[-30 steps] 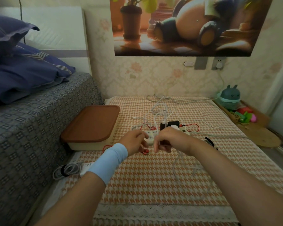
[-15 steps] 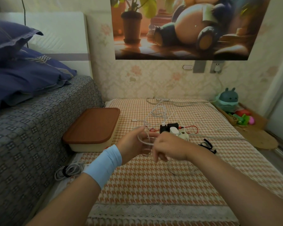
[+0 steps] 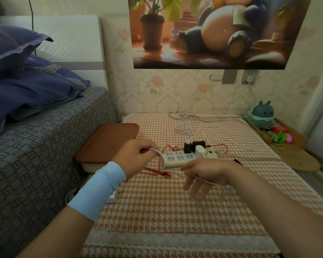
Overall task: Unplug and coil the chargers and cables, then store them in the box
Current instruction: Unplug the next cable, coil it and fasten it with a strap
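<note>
Above the near half of the checked mat [image 3: 157, 207], your left hand [image 3: 136, 157] is fisted on one end of the white cable [image 3: 156, 151], while your right hand [image 3: 203, 175] hangs half open, the cable draped across its fingers (a loop mid-wind, I judge). At the mat's left edge, the box [image 3: 108, 144] sits lidded; 3 chargers [image 3: 194, 147] remain plugged.

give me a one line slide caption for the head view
Left hand and right hand wind a white cable above the power strip, lidded box waiting alongside.
</note>
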The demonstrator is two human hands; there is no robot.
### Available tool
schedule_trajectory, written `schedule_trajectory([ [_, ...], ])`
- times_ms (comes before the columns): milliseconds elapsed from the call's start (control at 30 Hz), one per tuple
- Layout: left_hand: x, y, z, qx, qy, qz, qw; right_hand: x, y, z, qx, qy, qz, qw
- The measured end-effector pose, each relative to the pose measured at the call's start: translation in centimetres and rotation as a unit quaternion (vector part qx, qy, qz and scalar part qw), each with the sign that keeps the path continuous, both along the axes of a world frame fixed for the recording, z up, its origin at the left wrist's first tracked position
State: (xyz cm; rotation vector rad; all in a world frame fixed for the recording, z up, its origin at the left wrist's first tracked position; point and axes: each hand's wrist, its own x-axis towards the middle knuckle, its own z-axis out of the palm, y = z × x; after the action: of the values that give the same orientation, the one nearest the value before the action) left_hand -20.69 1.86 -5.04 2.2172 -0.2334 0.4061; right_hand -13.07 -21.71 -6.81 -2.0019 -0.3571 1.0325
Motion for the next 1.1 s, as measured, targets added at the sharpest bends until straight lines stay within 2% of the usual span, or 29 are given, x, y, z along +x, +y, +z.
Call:
schedule_trajectory([
  [67,-1.0,-1.6,0.6,-0.053,-0.013,-0.077,0.996,-0.2,1.3,0.0,0.075,-0.005,-0.031,0.997],
  [100,-1.4,-2.4,0.9,-0.083,-0.006,-0.116,0.990,-0.3,2.0,0.1,0.101,-0.036,-0.026,0.994],
  [167,-1.5,-3.6,1.1,-0.144,0.054,-0.188,0.970,-0.6,3.1,0.2,0.115,-0.114,0.020,0.987],
  [200,-1.4,-4.1,1.0,-0.146,0.091,-0.223,0.960,-1.0,3.6,0.4,0.134,-0.130,0.036,0.982],
  [233,-1.3,-4.6,0.7,-0.127,0.121,-0.257,0.950,-1.2,4.1,0.7,0.170,-0.109,0.028,0.979],
  [300,-1.3,-5.3,-0.1,-0.066,0.174,-0.276,0.943,-1.4,4.8,0.9,0.268,0.031,-0.061,0.961],
  [333,-1.4,-5.4,-0.5,-0.050,0.194,-0.275,0.941,-1.4,5.0,0.9,0.307,0.090,-0.106,0.941],
  [367,-1.3,-5.4,-0.7,-0.054,0.191,-0.274,0.941,-1.1,5.1,0.8,0.316,0.107,-0.137,0.933],
  [400,-1.3,-5.3,-0.7,-0.081,0.165,-0.257,0.949,-0.8,5.1,0.8,0.294,0.086,-0.155,0.939],
  [467,-0.6,-4.4,-0.4,-0.223,0.105,-0.147,0.958,-0.5,4.5,0.9,0.211,-0.030,-0.140,0.967],
  [500,-0.1,-3.8,-0.1,-0.300,0.084,-0.083,0.947,-0.3,4.1,0.8,0.180,-0.069,-0.124,0.973],
  [533,0.6,-2.9,-0.1,-0.332,0.060,-0.030,0.941,-0.3,3.6,0.9,0.163,-0.079,-0.112,0.977],
  [567,1.2,-2.1,-0.2,-0.317,0.037,0.013,0.948,-0.2,3.3,0.9,0.155,-0.081,-0.097,0.980],
  [633,1.7,-1.4,-0.8,-0.200,0.017,0.037,0.979,-0.5,2.8,1.5,0.155,-0.112,-0.061,0.980],
  [733,2.0,-2.1,-1.3,-0.117,0.082,-0.051,0.988,-0.9,2.6,2.4,0.214,-0.168,-0.035,0.962],
  [833,2.2,-3.6,-1.7,-0.039,0.170,-0.120,0.977,-0.8,2.0,2.5,0.317,-0.164,-0.074,0.931],
  [900,2.2,-4.0,-1.8,-0.043,0.210,-0.119,0.969,-0.3,1.3,2.5,0.372,-0.120,-0.092,0.916],
  [967,2.3,-3.9,-1.7,-0.098,0.218,-0.103,0.966,0.3,0.7,2.3,0.370,-0.100,-0.101,0.918],
  [1100,2.2,-4.4,-0.4,-0.182,0.124,-0.080,0.972,1.1,0.0,0.6,0.204,-0.233,-0.045,0.950],
])
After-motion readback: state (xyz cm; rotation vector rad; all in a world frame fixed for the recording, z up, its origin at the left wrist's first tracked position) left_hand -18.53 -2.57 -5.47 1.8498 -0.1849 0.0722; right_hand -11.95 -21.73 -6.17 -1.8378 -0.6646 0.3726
